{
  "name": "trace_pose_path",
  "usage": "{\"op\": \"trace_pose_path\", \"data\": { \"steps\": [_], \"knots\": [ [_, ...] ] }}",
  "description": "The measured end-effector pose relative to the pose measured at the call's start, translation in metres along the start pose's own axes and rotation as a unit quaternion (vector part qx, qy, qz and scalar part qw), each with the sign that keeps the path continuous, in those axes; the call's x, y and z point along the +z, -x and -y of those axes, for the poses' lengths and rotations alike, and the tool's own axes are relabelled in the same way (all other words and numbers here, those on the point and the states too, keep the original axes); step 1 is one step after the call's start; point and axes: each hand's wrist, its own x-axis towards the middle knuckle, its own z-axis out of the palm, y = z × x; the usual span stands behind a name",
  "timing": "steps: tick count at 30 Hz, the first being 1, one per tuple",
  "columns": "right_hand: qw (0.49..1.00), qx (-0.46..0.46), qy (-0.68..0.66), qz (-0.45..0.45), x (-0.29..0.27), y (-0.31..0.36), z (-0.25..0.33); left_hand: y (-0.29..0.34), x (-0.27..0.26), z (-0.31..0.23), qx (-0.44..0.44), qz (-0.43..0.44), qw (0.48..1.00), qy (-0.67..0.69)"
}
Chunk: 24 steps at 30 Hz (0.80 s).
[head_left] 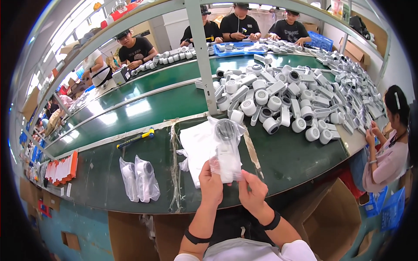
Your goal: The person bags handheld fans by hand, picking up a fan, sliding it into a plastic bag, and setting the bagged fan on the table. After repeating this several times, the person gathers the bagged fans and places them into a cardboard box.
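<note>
At the near edge of the bench (261, 150), the left hand (210, 185) pinches the lower left edge of a clear bag (227, 158), its thumb over the front. The right hand (254, 191) has thumb and forefinger pressed together at the bag's lower right corner, the other fingers curled. In the bag is a unit (225, 129), its round dark-ringed head toward the far side. Under and beside it lies a stack of white sheets or bags (193, 150); which, I cannot tell. To the left lie two bagged units (147, 180), side by side, with a yellow-and-black tool (136, 138) beyond them. Farther left stands a row of orange-and-white boxes (63, 168). A large heap of loose units (278, 95) covers the right. Past a post (201, 56) runs a green belt (170, 99), with co-workers (238, 24) along its far side.
</note>
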Motion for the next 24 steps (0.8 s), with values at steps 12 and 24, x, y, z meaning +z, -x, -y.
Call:
{"op": "trace_pose_path", "data": {
  "steps": [12,24],
  "knots": [
    [0.809,0.419,-0.407,0.07,0.006,-0.033,0.019,0.007,-0.006,0.001,0.16,-0.016,0.946,-0.28],
    [0.778,0.437,-0.45,0.03,0.0,-0.029,0.012,0.032,-0.059,-0.034,0.055,0.101,0.946,-0.304]
  ]
}}
